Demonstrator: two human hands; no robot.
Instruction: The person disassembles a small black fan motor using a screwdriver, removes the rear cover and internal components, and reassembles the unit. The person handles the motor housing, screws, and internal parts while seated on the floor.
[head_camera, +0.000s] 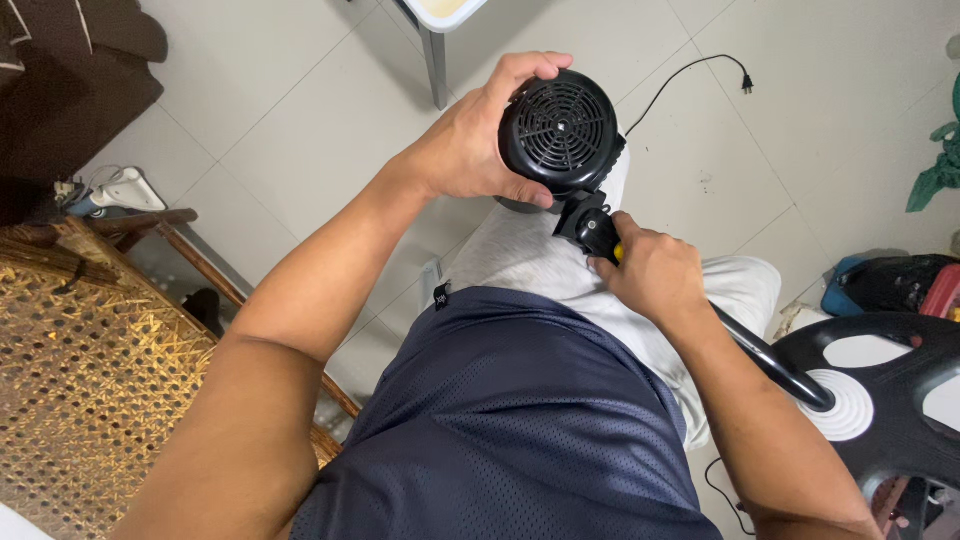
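A round black fan motor housing (560, 128) with a slotted rear grille rests on my lap, over a white cloth (520, 255). My left hand (470, 145) grips the housing from its left side, fingers curled over the top. My right hand (648, 272) is closed around a tool with a yellow part (619, 252), its tip against the black neck joint (588, 225) below the housing. A black pole (770, 362) runs from under my right hand to the round black and white fan base (880, 400) at the right.
A black power cord with plug (742, 82) lies on the tiled floor. A woven cane seat (90, 380) is at left, a grey table leg (436, 65) stands ahead, and bags and green cloth (940, 170) sit at right.
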